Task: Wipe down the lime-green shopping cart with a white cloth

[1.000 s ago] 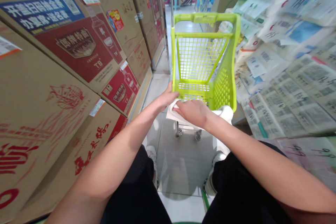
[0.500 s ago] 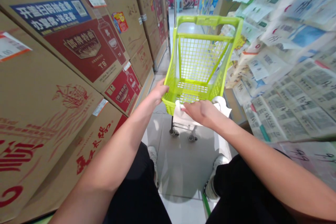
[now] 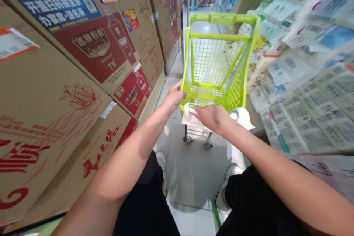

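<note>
A lime-green shopping cart [image 3: 218, 38] with a grid basket stands in front of me, its basket showing nothing inside. My left hand [image 3: 176, 95] is wrapped round the left side of its near rim. My right hand [image 3: 211, 115] is closed on a white cloth [image 3: 245, 118], which drapes over the near edge of the cart and hangs down on both sides of the hand. The fingertips of my right hand are partly hidden under the back of the hand. Below, small wheels [image 3: 207, 145] rest on the tiled floor.
Stacked cardboard boxes [image 3: 69, 81] line the left side. Packaged goods in pale bags [image 3: 287, 70] hang and lie along the right. A light blue stool [image 3: 193, 2] and a person's legs are far down the aisle. My legs and white shoes [image 3: 232, 171] are below.
The cart and both hands appear slightly further right in view. The right end of the cloth has shifted right and down. Both hands keep their holds.
</note>
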### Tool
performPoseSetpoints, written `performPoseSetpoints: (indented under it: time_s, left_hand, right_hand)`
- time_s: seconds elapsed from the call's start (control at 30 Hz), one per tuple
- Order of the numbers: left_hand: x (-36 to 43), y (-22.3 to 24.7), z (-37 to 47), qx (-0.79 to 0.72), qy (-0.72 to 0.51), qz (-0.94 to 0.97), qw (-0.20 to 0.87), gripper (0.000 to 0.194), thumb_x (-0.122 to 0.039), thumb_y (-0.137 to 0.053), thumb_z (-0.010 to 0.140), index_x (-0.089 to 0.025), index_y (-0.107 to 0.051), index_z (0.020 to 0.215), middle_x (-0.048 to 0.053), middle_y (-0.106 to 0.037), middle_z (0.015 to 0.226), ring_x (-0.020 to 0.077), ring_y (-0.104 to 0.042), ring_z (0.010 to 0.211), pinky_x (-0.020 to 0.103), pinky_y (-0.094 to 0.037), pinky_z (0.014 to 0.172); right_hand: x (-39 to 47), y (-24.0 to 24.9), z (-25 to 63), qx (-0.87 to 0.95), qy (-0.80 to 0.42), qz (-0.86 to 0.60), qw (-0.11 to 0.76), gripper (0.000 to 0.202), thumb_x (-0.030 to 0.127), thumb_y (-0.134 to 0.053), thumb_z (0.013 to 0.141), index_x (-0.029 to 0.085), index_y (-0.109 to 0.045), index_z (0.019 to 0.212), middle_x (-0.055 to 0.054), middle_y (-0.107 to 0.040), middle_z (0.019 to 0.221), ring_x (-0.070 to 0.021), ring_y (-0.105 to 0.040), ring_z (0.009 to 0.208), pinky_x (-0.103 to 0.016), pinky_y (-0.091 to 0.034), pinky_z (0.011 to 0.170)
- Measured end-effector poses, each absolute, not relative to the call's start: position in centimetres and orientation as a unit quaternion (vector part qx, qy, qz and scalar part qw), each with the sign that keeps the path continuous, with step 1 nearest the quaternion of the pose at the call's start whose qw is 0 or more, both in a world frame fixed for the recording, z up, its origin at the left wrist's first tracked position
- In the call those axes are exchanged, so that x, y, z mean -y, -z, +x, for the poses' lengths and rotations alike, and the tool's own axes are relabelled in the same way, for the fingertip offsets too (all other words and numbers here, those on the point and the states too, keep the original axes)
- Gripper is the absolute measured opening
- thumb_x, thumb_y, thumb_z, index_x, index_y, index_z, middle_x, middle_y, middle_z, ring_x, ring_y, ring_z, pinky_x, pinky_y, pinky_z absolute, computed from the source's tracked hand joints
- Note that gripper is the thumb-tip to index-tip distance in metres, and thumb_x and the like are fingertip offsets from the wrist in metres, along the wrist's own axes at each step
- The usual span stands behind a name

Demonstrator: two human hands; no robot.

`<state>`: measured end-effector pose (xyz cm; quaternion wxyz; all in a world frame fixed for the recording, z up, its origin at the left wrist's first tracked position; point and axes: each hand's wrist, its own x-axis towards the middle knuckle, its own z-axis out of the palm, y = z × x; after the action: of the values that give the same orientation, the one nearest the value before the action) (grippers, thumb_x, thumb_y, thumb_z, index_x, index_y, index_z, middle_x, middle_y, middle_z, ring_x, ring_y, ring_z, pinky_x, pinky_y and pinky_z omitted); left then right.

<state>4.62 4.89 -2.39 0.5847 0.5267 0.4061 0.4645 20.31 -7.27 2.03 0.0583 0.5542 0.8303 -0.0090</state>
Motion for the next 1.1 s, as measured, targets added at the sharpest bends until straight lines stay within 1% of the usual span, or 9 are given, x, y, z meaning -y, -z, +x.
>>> performPoseSetpoints:
  time_s: [0.1,0.2,0.33,0.43,0.53,0.7,0.87,1.0,1.1]
  left_hand:
    - [-7.4,2.1,2.4,-0.399,-0.44,0.52,0.614,0.088,-0.008,-0.057,0.049,-0.018,-0.069,0.136,0.005,-0.082,0.114,0.0299,-0.077,0.104,0.042,-0.063,0.092]
    - [-8.4,2.0,1.4,-0.377,-0.448,0.522,0.621,0.089,-0.009,-0.057,0.048,-0.017,-0.068,0.136,0.007,-0.081,0.116,0.0318,-0.076,0.107,0.044,-0.063,0.094]
    - [-6.4,2.3,3.4,-0.414,-0.501,0.505,0.568,0.078,-0.009,-0.055,0.053,-0.018,-0.071,0.129,0.005,-0.081,0.115,0.0291,-0.074,0.111,0.041,-0.061,0.095]
    - [-3.5,2.8,5.9,-0.425,-0.527,0.517,0.523,0.063,-0.011,-0.055,0.062,-0.021,-0.073,0.122,0.001,-0.08,0.117,0.0258,-0.072,0.114,0.036,-0.06,0.095]
    - [-1.5,3.0,7.5,-0.415,-0.526,0.528,0.522,0.056,-0.013,-0.057,0.067,-0.021,-0.074,0.119,0.002,-0.079,0.12,0.0249,-0.071,0.114,0.034,-0.059,0.094]
    - [-3.0,2.9,6.1,-0.392,-0.506,0.506,0.578,0.062,-0.013,-0.062,0.063,-0.021,-0.075,0.123,0.002,-0.08,0.119,0.0258,-0.072,0.114,0.037,-0.06,0.097]
    - [-7.5,3.0,2.3,-0.409,-0.492,0.521,0.565,0.063,-0.012,-0.065,0.057,-0.018,-0.077,0.118,0.005,-0.081,0.108,0.0268,-0.075,0.101,0.038,-0.062,0.087]
    - [-7.2,2.9,2.7,-0.434,-0.522,0.509,0.529,0.057,-0.014,-0.064,0.061,-0.02,-0.079,0.115,0.002,-0.082,0.101,0.0237,-0.075,0.092,0.03,-0.059,0.07]
    - [-4.4,3.0,5.2,-0.437,-0.539,0.49,0.528,0.057,-0.014,-0.063,0.065,-0.021,-0.077,0.119,0.001,-0.081,0.104,0.0213,-0.074,0.089,0.026,-0.056,0.065]
  right_hand:
    - [7.7,-2.5,21.7,-0.824,-0.035,0.561,0.066,0.059,0.05,-0.022,0.112,0.016,-0.07,0.117,-0.019,-0.078,0.094,-0.0325,-0.075,0.084,-0.032,-0.04,0.065]
    - [8.1,-2.9,22.0,-0.827,-0.038,0.555,0.077,0.055,0.046,-0.025,0.113,0.015,-0.07,0.116,-0.02,-0.078,0.097,-0.0324,-0.075,0.085,-0.032,-0.04,0.064]
    - [7.9,-2.9,20.9,-0.819,-0.032,0.565,0.096,0.043,0.035,-0.035,0.111,0.014,-0.072,0.111,-0.022,-0.08,0.098,-0.0341,-0.078,0.089,-0.034,-0.045,0.067]
    - [7.6,-2.1,20.1,-0.837,-0.042,0.542,0.061,0.04,0.032,-0.037,0.11,0.014,-0.072,0.111,-0.02,-0.08,0.096,-0.0353,-0.079,0.09,-0.036,-0.049,0.068]
    - [7.6,-1.6,19.6,-0.849,-0.043,0.526,0.025,0.039,0.033,-0.038,0.11,0.015,-0.072,0.114,-0.019,-0.079,0.095,-0.0345,-0.079,0.091,-0.037,-0.052,0.069]
    - [8.0,-1.8,20.1,-0.841,-0.035,0.539,0.026,0.048,0.043,-0.032,0.113,0.016,-0.072,0.114,-0.019,-0.08,0.094,-0.0322,-0.079,0.09,-0.035,-0.053,0.07]
    - [8.3,-2.1,21.6,-0.819,-0.056,0.566,0.071,0.05,0.043,-0.033,0.113,0.015,-0.073,0.108,-0.022,-0.08,0.1,-0.0331,-0.079,0.089,-0.037,-0.053,0.07]
    - [8.1,-1.9,21.5,-0.835,-0.053,0.546,0.047,0.042,0.037,-0.038,0.112,0.014,-0.073,0.105,-0.02,-0.08,0.092,-0.0333,-0.079,0.09,-0.036,-0.053,0.069]
    - [7.7,-1.5,20.4,-0.853,-0.059,0.518,0.014,0.036,0.027,-0.04,0.11,0.014,-0.073,0.108,-0.019,-0.08,0.095,-0.0329,-0.079,0.091,-0.036,-0.053,0.069]
